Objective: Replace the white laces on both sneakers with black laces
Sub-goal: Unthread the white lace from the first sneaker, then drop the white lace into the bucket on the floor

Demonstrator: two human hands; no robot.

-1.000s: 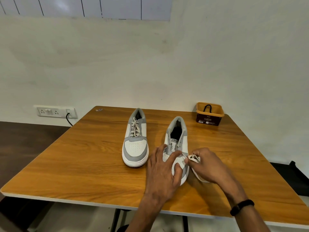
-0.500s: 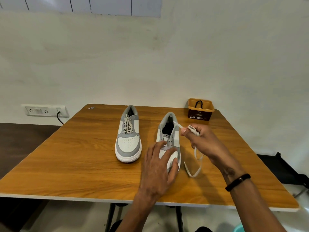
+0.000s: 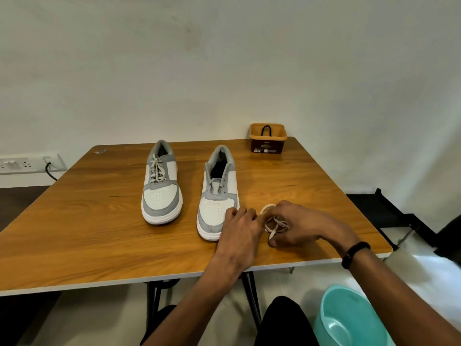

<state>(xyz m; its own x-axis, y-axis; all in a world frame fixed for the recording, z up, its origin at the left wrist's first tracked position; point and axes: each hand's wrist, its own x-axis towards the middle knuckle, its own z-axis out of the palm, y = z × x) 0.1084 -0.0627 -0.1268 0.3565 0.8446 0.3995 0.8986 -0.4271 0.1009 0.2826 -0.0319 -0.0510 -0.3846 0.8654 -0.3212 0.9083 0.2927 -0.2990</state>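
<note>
Two grey-and-white sneakers stand on the wooden table (image 3: 87,221), toes toward me. The left sneaker (image 3: 161,183) keeps its white laces. The right sneaker (image 3: 218,193) has bare eyelets. Beside its toe, my right hand (image 3: 296,226) grips the bundled white lace (image 3: 274,222) just above the table. My left hand (image 3: 240,228) pinches the same lace from the left, partly covering the shoe's toe. At the far right of the table a brown tub (image 3: 268,139) holds a black lace (image 3: 266,129) that loops over its rim.
A teal plastic bin (image 3: 349,318) stands on the floor at my right, below the table edge. A black chair (image 3: 399,216) sits right of the table. A wall socket with a black cable (image 3: 48,166) is at the far left.
My right hand pulled the white lace fully out of the right sneaker and brought it down beside the toe. My left hand left the shoe and joined it on the lace.
</note>
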